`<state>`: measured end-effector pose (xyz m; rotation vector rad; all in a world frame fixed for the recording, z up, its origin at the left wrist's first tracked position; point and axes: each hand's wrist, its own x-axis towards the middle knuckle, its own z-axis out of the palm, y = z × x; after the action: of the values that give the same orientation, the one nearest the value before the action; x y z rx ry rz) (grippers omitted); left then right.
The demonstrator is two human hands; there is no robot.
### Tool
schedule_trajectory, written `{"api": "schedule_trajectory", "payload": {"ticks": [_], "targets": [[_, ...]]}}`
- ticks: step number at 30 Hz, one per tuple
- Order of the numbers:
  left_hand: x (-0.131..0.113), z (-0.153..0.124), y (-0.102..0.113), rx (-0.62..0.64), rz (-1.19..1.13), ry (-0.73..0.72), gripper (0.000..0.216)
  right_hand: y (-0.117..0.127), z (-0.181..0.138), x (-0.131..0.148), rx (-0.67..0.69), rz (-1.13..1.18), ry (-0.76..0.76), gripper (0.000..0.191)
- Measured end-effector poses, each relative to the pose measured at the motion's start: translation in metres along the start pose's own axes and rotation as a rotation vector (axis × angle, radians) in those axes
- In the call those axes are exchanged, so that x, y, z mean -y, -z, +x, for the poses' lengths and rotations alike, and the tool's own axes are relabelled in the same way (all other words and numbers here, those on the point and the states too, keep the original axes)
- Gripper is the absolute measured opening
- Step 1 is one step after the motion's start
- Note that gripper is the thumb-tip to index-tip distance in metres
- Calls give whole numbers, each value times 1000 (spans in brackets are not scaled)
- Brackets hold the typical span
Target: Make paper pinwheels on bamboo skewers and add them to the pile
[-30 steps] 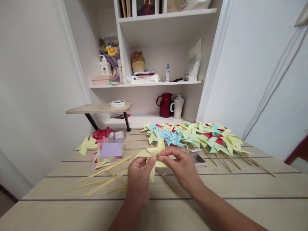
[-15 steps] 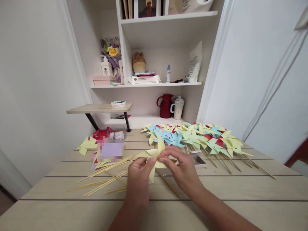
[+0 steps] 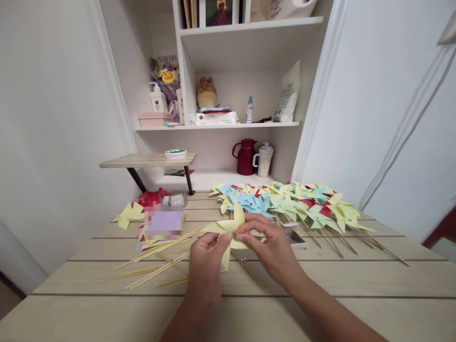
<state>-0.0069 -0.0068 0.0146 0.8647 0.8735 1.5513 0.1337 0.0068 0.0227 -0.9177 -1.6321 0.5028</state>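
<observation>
Yellow pinwheel [image 3: 239, 214], one: being held above the table [image 3: 71, 304], well in from its left and right edges. Left hand [image 3: 208, 254]: thumb and fingers clamping on a blade near the hub. Right hand [image 3: 269, 242]: thumb and forefinger pinching together at the hub — the other fingers curling behind. Stick [image 3: 254, 278], one: lying below the hands, slanting toward the near edge. Small pieces [image 3: 244, 259], shiny: sitting beside that stick. Open box [image 3: 296, 239], one: standing just beyond the right hand. Sticks [image 3: 142, 275], several: lying toward the left edge. Paper stack [image 3: 164, 222] and loose pinwheel [image 3: 125, 216]: resting near the far left corner. Finished pinwheels [image 3: 285, 202], many colours: spreading along the far edge — reaching toward the right corner.
</observation>
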Motion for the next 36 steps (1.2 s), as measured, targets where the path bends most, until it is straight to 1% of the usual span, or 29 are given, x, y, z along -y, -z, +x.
{"api": "schedule_trajectory", "payload": {"ticks": [4,8,13,18,23,28,31,36], "targets": [[-3,-1,-2,-5,-20,10,22,-2,1,0,18,41,-1,9],[-4,-2,-2,-6,-10,21,22,-2,0,5,11,-9,35,12],[-1,-1,0,40,-8,-3,22,-1,-1,6,27,-32,56,12],[-1,0,0,26,-13,3,21,2,0,3,53,-78,58,12],[-3,-1,-2,17,-19,13,21,2,2,4,49,-48,38,11],[-1,0,-1,-11,-24,21,24,0,2,5,19,45,-41,8],[0,1,0,-15,-9,21,26,0,2,6,-10,60,-69,8],[3,3,0,-4,-39,29,26,1,2,7,-28,55,-70,8]]}}
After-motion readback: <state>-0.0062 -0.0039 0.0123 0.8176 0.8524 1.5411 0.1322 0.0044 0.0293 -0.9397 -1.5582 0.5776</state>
